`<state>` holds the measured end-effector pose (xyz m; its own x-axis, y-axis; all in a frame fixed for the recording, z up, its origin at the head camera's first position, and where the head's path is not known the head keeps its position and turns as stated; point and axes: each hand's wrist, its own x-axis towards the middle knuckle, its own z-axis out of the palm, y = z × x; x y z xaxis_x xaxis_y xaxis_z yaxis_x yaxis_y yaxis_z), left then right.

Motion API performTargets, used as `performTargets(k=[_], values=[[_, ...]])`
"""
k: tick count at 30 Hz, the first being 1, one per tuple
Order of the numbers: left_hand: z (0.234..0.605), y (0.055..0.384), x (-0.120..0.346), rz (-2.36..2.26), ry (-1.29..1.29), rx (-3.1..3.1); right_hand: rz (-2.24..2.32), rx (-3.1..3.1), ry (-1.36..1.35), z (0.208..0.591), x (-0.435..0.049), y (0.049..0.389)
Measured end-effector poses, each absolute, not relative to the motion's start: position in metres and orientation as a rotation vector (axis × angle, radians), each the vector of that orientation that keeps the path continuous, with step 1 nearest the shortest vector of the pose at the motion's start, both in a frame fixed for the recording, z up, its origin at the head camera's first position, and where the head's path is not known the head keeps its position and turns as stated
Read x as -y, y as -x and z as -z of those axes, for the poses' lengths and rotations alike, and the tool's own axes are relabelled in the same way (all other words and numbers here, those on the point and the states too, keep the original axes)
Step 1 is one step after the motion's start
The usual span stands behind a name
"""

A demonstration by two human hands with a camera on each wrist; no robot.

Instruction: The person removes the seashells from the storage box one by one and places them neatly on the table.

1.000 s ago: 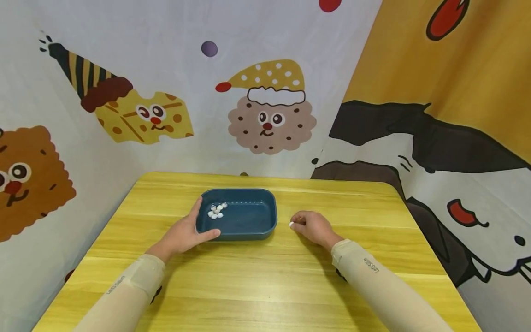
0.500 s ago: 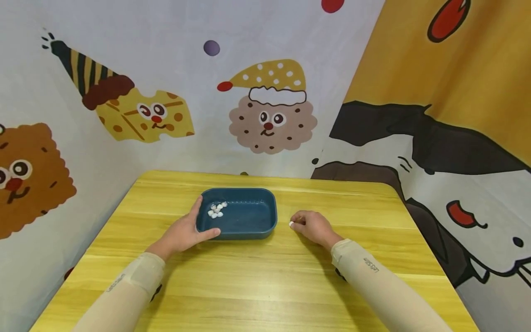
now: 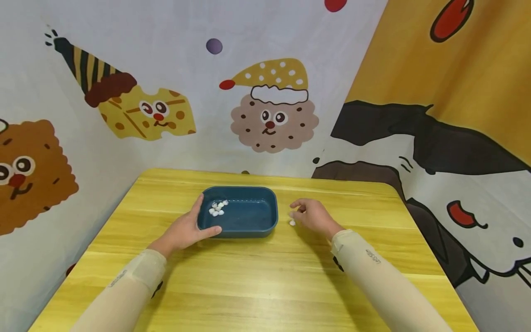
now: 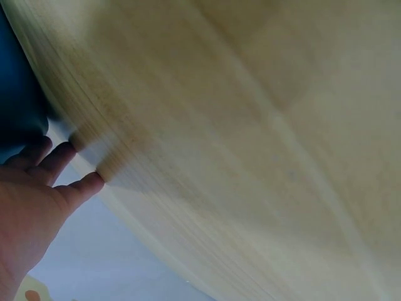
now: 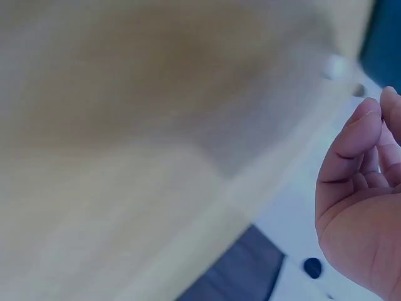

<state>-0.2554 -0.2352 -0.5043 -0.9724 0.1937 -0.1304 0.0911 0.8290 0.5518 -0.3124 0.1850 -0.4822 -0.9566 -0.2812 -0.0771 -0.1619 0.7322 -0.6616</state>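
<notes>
My left hand [image 3: 184, 232] rests at the left end of a dark blue rectangular tray [image 3: 244, 234], thumb along the near rim and fingers extended at the outer left side. Inside the tray, several small white rounded pieces [image 3: 216, 211], like pebbles or shells, lie in a cluster at the left. A single white piece [image 3: 292, 222] lies on the table just right of the tray. Over it hovers my right hand [image 3: 315, 216], its fingers loosely bent and holding nothing. In the right wrist view the white piece [image 5: 336, 67] shows blurred, apart from the fingertips.
The yellow wood-grain table [image 3: 257, 286] has its far edge close behind the tray. Beyond stands a white cloth backdrop [image 3: 166, 46] printed with cartoon figures, with an orange and black part [image 3: 464, 92] at the right.
My right hand has lifted slightly away from the small white piece it pinched before, and the piece now lies on the table. The left hand and tray stay in place.
</notes>
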Motion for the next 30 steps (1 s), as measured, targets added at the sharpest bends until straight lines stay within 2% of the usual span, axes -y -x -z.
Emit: performTargets(k=[7,15,21,26,30], values=[[0.503,0.256,0.235,-0.832,-0.234,-2.838,1.154,-2.763,0.412,0.447,-0.151,0.325],[0.503,0.256,0.233,-0.843,-0.224,-2.826,1.189,-2.617,0.484,0.425,-0.082,0.326],[0.502,0.256,0.234,-0.858,-0.226,-2.820,1.122,-2.575,0.520,0.447,-0.028,0.331],[0.503,0.255,0.233,-0.873,-0.245,-2.818,0.866,-2.642,0.550,0.480,-0.003,0.324],[0.505,0.255,0.235,-0.904,-0.249,-2.828,0.728,-2.708,0.589,0.489,0.011,0.318]])
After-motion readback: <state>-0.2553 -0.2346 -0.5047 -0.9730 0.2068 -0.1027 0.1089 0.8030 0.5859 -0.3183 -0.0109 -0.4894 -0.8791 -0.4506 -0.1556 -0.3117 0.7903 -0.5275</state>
